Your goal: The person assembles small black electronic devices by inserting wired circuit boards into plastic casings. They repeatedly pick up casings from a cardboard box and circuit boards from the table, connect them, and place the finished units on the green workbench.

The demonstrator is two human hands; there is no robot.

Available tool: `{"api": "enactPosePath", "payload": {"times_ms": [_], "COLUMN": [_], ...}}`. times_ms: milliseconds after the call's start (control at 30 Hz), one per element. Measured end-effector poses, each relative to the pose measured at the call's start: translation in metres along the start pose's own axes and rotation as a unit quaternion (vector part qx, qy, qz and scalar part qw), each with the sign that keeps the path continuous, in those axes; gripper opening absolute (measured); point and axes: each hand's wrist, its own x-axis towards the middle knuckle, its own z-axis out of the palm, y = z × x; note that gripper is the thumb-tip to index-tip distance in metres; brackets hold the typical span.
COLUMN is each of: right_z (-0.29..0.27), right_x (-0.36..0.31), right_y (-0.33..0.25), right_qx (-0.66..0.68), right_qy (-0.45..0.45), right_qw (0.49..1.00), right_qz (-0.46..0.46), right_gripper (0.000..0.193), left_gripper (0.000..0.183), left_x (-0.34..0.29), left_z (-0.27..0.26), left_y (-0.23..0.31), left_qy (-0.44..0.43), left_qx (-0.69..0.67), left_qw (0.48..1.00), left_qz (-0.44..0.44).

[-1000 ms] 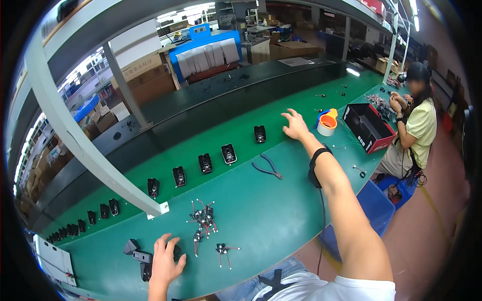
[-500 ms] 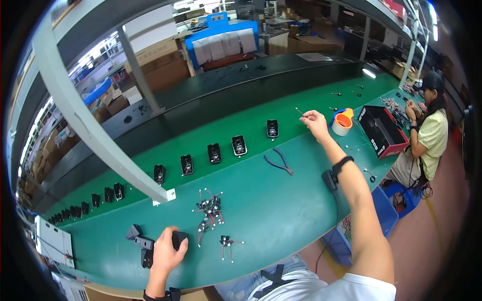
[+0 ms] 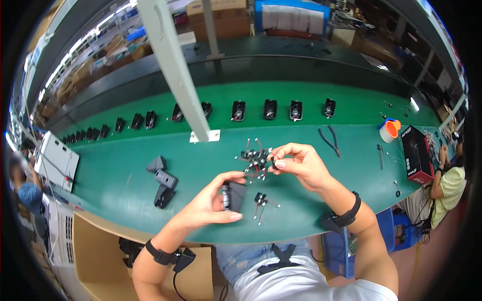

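Observation:
My left hand [image 3: 208,203] is wrapped round a black plastic housing [image 3: 237,196], held tilted above the bench. Close to it on the right, my right hand [image 3: 304,168] pinches a small dark part with a thin wire [image 3: 274,160], mostly covered by the fingertips. Just beside those fingers lies a pile of small black wired components [image 3: 255,158] with red and black leads and white plugs. A separate wired component [image 3: 261,198] rests nearer to me. Further left sit three black housings [image 3: 165,179], touching one another.
Black housings [image 3: 270,109] stand in a row along the green belt. Pliers [image 3: 330,142], a tape roll [image 3: 388,132] and a black-and-red box [image 3: 416,155] are to the right, near a seated co-worker [image 3: 449,183]. A metal post [image 3: 175,70] rises from the bench; a cardboard box [image 3: 100,256] sits below its edge.
My right hand has come back from the far right to beside the wired pile, with a small part in its fingers. My left hand has brought the housing rightward. The view has turned left.

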Motion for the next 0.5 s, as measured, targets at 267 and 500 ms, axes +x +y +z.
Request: {"api": "enactPosePath", "payload": {"times_ms": [267,500], "right_z": [0.038,0.036], "right_x": [-0.013,-0.018], "right_y": [0.022,0.024], "right_qx": [-0.108,-0.281], "right_qy": [-0.042,-0.008], "right_qw": [0.989,0.931], "right_qz": [-0.089,-0.233], "right_gripper": [0.013,0.02], "left_gripper": [0.081,0.096], "left_x": [0.002,0.003], "left_z": [0.004,0.013], "left_y": [-0.02,-0.019], "left_qy": [0.052,0.048], "left_qx": [0.128,0.134], "left_qw": [0.99,0.99], "left_qz": [0.039,0.017]}}
